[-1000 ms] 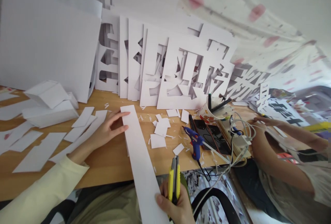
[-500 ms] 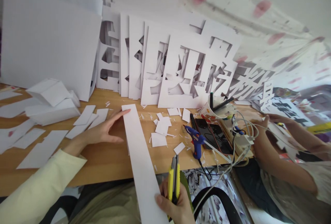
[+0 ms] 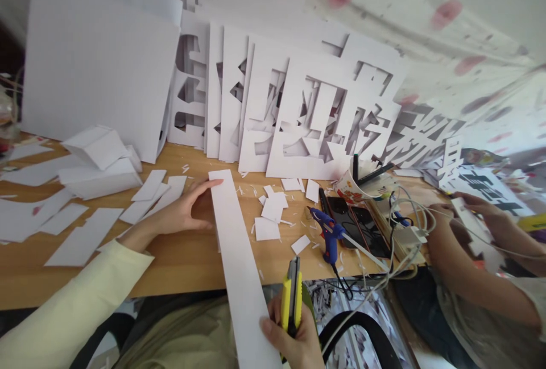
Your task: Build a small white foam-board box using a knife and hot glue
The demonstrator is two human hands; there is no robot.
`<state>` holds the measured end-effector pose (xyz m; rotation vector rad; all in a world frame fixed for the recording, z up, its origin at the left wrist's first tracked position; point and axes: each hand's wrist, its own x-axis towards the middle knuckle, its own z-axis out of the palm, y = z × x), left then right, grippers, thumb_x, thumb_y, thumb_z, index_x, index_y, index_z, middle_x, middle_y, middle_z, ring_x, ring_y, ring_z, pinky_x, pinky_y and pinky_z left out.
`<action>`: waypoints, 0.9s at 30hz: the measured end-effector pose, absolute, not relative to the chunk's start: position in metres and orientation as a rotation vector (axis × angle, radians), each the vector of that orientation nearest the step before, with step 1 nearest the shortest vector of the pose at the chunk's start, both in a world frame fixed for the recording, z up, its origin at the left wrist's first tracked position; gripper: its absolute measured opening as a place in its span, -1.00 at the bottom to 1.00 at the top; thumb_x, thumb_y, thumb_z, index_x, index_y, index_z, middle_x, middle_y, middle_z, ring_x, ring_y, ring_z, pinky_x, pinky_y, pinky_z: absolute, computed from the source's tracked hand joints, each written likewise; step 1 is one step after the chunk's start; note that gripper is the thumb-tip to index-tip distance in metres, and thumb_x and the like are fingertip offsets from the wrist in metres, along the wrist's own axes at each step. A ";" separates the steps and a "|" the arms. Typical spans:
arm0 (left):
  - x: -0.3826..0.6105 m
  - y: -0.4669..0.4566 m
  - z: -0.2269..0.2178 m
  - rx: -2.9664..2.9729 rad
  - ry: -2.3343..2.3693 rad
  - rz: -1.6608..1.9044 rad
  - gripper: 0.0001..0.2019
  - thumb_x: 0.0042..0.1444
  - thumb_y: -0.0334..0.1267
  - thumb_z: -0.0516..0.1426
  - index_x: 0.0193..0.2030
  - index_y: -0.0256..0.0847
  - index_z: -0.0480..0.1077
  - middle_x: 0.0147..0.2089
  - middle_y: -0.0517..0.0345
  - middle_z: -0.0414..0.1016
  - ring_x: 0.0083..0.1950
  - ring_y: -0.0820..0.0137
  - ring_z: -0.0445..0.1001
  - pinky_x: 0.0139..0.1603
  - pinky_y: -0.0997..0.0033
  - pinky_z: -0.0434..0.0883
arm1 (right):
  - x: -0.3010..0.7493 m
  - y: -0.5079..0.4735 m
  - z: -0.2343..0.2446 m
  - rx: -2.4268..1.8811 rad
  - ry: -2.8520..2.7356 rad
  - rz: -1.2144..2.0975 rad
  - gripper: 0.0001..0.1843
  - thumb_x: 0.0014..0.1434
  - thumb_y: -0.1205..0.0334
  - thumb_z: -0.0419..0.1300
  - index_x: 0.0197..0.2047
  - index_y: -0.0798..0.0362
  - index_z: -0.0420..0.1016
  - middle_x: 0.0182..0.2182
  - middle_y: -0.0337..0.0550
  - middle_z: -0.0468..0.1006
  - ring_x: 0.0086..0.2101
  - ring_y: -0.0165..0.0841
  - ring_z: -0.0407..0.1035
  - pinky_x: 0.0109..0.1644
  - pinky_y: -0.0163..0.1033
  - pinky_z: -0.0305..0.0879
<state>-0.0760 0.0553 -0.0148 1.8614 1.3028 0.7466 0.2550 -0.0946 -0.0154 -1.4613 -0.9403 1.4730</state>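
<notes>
A long white foam-board strip (image 3: 243,261) runs from the tabletop toward me, its near end past the table edge over my lap. My left hand (image 3: 187,210) is at its far end, index fingertip on the top face and thumb stretched out toward its left edge. The fingers are spread, not wrapped round the strip. In my right hand (image 3: 298,335) is a yellow utility knife (image 3: 292,301), its tip pointing up and away from me. The right thumb rests at the strip's right edge; the other right fingers are partly hidden.
White offcuts (image 3: 268,227) and a folded white box (image 3: 100,158) lie on the table (image 3: 179,266). Cut-out boards (image 3: 277,130) lean behind. To the right are a blue glue gun (image 3: 328,232), phones (image 3: 362,227), a pen cup (image 3: 354,187), cables and a co-worker's hands (image 3: 482,215) with a white piece.
The view has turned slightly left, so everything sits a little further right. My hands, the knife and the strip keep nearly the same pose. The co-worker's hands have shifted with a white piece.
</notes>
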 end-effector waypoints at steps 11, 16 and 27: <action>-0.070 0.054 -0.015 1.828 1.360 0.775 0.01 -0.01 0.30 0.37 0.52 0.14 0.07 0.57 -0.03 0.07 0.56 -0.11 0.11 0.57 -0.19 0.13 | 0.257 -0.093 -0.017 -1.449 -0.909 1.450 -0.40 -0.21 -0.19 0.62 -0.49 0.05 0.41 -0.54 -0.31 0.41 -0.53 -0.49 0.16 -0.44 -0.35 0.13; -0.067 0.051 -0.017 1.830 1.429 0.792 -0.01 -0.03 0.30 0.38 0.48 0.14 0.12 0.50 -0.05 0.07 0.52 -0.08 0.14 0.56 -0.18 0.14 | 0.271 -0.085 -0.023 -1.499 -0.969 1.377 -0.42 -0.16 -0.22 0.58 -0.49 0.06 0.46 -0.55 -0.26 0.46 -0.55 -0.45 0.23 -0.48 -0.35 0.19; -0.065 0.054 -0.027 2.138 1.557 0.846 -0.33 0.21 0.18 0.24 0.42 0.14 0.26 0.19 -0.05 0.29 0.24 -0.02 0.35 0.34 -0.26 0.35 | 0.317 -0.088 0.034 -1.733 -1.426 0.460 -0.66 0.07 -0.03 0.51 -0.14 -0.05 0.71 -0.27 -0.04 0.74 -0.34 -0.13 0.60 -0.32 -0.19 0.48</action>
